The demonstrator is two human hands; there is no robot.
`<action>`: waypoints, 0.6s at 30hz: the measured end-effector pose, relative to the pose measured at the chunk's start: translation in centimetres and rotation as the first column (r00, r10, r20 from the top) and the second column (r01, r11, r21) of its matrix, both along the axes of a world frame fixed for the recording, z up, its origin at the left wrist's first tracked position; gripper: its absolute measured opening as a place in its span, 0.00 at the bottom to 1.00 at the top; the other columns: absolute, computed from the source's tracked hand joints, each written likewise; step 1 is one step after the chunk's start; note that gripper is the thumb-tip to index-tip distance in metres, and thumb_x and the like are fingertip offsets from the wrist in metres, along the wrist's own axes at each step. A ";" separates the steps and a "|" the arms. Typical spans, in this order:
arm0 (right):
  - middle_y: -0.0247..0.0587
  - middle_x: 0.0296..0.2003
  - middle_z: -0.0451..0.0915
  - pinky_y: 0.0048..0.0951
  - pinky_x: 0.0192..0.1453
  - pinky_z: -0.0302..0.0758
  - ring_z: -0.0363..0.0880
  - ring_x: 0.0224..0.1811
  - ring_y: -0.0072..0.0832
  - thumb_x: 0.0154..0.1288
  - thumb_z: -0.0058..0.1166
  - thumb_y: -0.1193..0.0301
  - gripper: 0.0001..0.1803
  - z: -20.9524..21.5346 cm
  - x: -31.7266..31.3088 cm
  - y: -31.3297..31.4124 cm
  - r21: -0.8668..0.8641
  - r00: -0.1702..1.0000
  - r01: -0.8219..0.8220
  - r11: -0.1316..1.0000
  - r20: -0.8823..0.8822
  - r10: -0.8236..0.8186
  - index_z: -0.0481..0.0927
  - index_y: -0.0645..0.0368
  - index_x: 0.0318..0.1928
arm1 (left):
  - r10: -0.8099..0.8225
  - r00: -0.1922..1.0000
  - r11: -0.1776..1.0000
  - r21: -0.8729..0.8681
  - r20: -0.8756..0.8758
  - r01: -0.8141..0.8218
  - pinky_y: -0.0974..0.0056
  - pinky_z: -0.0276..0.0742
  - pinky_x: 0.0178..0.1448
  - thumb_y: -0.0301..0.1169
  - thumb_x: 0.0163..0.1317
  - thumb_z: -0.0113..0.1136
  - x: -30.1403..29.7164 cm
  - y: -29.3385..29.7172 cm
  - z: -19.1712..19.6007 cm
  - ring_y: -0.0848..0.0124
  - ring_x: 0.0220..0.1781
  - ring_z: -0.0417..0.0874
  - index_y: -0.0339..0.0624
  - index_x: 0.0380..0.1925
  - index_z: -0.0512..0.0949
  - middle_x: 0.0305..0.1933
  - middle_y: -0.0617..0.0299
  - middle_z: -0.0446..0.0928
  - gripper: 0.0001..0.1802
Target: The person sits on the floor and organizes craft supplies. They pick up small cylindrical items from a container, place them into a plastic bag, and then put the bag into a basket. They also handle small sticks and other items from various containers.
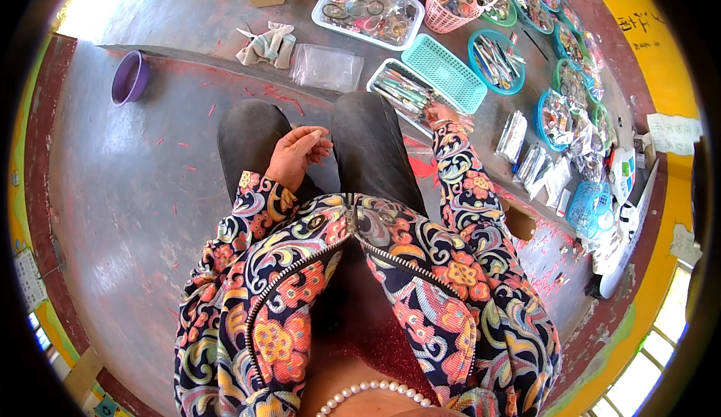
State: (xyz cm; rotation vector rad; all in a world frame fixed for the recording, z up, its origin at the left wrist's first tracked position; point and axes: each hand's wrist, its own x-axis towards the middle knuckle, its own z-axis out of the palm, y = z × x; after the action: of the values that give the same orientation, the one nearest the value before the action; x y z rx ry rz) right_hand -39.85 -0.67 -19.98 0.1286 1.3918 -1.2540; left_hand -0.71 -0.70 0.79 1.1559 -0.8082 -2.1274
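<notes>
fingers (433,108) of your right hand (441,114) are bent down at the right end of a white basket (409,120) of pens (402,90); whether they grip any, you cannot tell from this angle. your left hand (298,157) hovers between your knees, half curled with thumb close to the fingertips, and whether something thin sits in that pinch cannot be told. just beyond the white basket lies a mint-green basket (444,73), with a round blue basket (472,51) of more pens to its right. clear plastic bags (327,67) lie left of the white basket, near a crumpled pale cloth (270,46). farther out stand a white tray (321,21) of small goods and a pink basket (449,18); well apart on your left, a purple bowl (130,78) rests on the floor (143,192).
</notes>
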 end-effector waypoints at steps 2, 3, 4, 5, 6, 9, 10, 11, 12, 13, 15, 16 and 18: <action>0.40 0.30 0.74 0.23 0.33 0.74 0.74 0.28 0.29 0.51 0.47 0.85 0.17 -0.1 0.4 0.0 -0.002 0.997 0.001 1.000 -0.075 -0.001 0.69 0.69 0.44 | -0.004 1.000 1.000 0.000 -0.002 0.004 0.74 0.68 0.35 0.30 0.62 0.46 0.0 -0.1 -0.1 0.77 0.30 0.75 0.37 0.39 0.73 0.31 0.61 0.78 0.10; 0.39 0.28 0.73 0.23 0.32 0.73 0.74 0.27 0.28 0.51 0.48 0.84 0.14 -0.1 0.5 0.0 -0.004 0.994 -0.021 1.000 -0.103 0.021 0.70 0.69 0.41 | -0.006 1.000 1.000 0.001 -0.003 0.006 0.74 0.68 0.35 0.30 0.62 0.46 0.0 -0.1 -0.1 0.77 0.30 0.75 0.37 0.39 0.73 0.31 0.61 0.78 0.10; 0.39 0.26 0.73 0.22 0.31 0.72 0.74 0.26 0.28 0.50 0.50 0.83 0.11 0.1 1.0 -0.2 -0.006 0.991 -0.047 0.999 -0.129 0.046 0.71 0.68 0.38 | -0.004 1.000 1.000 0.002 0.000 0.004 0.74 0.68 0.35 0.30 0.62 0.46 0.1 -0.1 -0.2 0.77 0.30 0.75 0.36 0.39 0.73 0.31 0.61 0.78 0.10; 0.39 0.24 0.73 0.22 0.30 0.72 0.73 0.25 0.28 0.50 0.51 0.83 0.09 0.3 1.4 -0.4 -0.007 0.985 -0.074 0.997 -0.155 0.072 0.71 0.68 0.34 | 0.002 1.000 1.000 0.003 0.001 -0.002 0.74 0.69 0.35 0.30 0.62 0.46 0.2 0.0 -0.3 0.77 0.30 0.75 0.36 0.39 0.73 0.31 0.61 0.78 0.11; 0.37 0.21 0.71 0.21 0.27 0.68 0.72 0.24 0.26 0.51 0.52 0.79 0.05 0.8 1.3 -0.5 0.071 0.929 -0.264 0.962 -0.251 0.273 0.73 0.66 0.31 | 0.007 1.000 1.000 0.004 0.003 -0.007 0.74 0.69 0.35 0.30 0.62 0.46 0.3 0.1 -0.3 0.76 0.30 0.75 0.36 0.39 0.73 0.31 0.61 0.78 0.11; 0.42 0.19 0.75 0.25 0.20 0.66 0.72 0.17 0.27 0.47 0.55 0.78 0.15 -0.3 1.3 -0.4 -0.053 0.965 0.032 0.998 -0.257 -0.044 0.72 0.69 0.38 | -0.002 1.000 1.000 0.000 -0.009 0.002 0.74 0.69 0.35 0.30 0.62 0.46 0.0 -0.2 -0.4 0.76 0.30 0.75 0.36 0.39 0.73 0.31 0.61 0.77 0.11; 0.42 0.19 0.76 0.25 0.20 0.66 0.72 0.17 0.26 0.46 0.55 0.77 0.15 0.0 1.1 -0.5 0.015 0.912 -0.134 0.991 -0.390 0.129 0.72 0.69 0.38 | 0.004 1.000 1.000 0.001 -0.006 -0.004 0.74 0.69 0.35 0.30 0.62 0.46 0.1 -0.1 -0.5 0.76 0.30 0.75 0.36 0.39 0.73 0.31 0.61 0.77 0.11; 0.42 0.19 0.76 0.24 0.20 0.66 0.72 0.17 0.26 0.46 0.54 0.77 0.16 0.3 0.7 -0.6 0.104 0.812 -0.285 0.953 -0.502 0.298 0.72 0.69 0.38 | 0.005 1.000 1.000 0.001 -0.004 -0.005 0.74 0.69 0.35 0.30 0.62 0.46 0.2 -0.1 -0.6 0.76 0.30 0.75 0.36 0.39 0.73 0.31 0.61 0.77 0.11; 0.42 0.19 0.76 0.24 0.20 0.66 0.72 0.17 0.25 0.46 0.54 0.76 0.16 0.6 0.5 -0.7 0.210 0.671 -0.413 0.886 -0.588 0.451 0.72 0.69 0.38 | 0.007 1.000 1.000 0.001 -0.002 -0.007 0.74 0.69 0.36 0.30 0.62 0.46 0.2 -0.1 -0.6 0.76 0.30 0.75 0.36 0.39 0.73 0.31 0.61 0.77 0.11; 0.41 0.19 0.76 0.24 0.20 0.66 0.72 0.17 0.25 0.46 0.54 0.75 0.15 0.5 0.6 -0.6 0.168 0.718 -0.343 0.924 -0.587 0.373 0.73 0.68 0.36 | 0.005 1.000 1.000 0.001 -0.003 -0.005 0.74 0.69 0.36 0.30 0.62 0.46 0.2 -0.1 -0.5 0.76 0.30 0.75 0.36 0.39 0.73 0.31 0.61 0.77 0.11; 0.38 0.18 0.76 0.24 0.20 0.66 0.72 0.17 0.24 0.45 0.53 0.73 0.12 0.4 1.0 -0.4 0.087 0.792 -0.191 0.978 -0.574 0.206 0.76 0.65 0.33 | 0.001 1.000 1.000 0.004 -0.006 -0.001 0.74 0.69 0.36 0.30 0.62 0.46 0.1 -0.1 -0.4 0.76 0.30 0.75 0.36 0.39 0.73 0.31 0.61 0.77 0.11; 0.38 0.17 0.76 0.24 0.19 0.66 0.72 0.16 0.23 0.45 0.53 0.73 0.10 0.5 1.1 -0.4 0.085 0.792 -0.195 0.977 -0.574 0.208 0.76 0.65 0.31 | 0.002 1.000 1.000 0.004 -0.005 -0.002 0.74 0.69 0.36 0.30 0.62 0.46 0.1 -0.1 -0.4 0.76 0.30 0.75 0.36 0.39 0.73 0.31 0.61 0.77 0.11; 0.37 0.16 0.75 0.24 0.19 0.66 0.71 0.16 0.23 0.45 0.53 0.72 0.07 0.7 1.1 -0.4 0.082 0.791 -0.203 0.976 -0.574 0.213 0.77 0.63 0.26 | 0.004 1.000 1.000 0.004 0.005 -0.004 0.73 0.69 0.36 0.30 0.62 0.46 0.1 -0.1 -0.4 0.76 0.30 0.75 0.36 0.39 0.73 0.31 0.61 0.77 0.11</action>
State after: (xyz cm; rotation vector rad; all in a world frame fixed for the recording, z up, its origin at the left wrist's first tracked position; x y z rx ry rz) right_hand -38.72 -1.03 -19.29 -0.4301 1.8813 -1.1378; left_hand -0.60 -0.76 0.44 1.1642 -0.8040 -2.1249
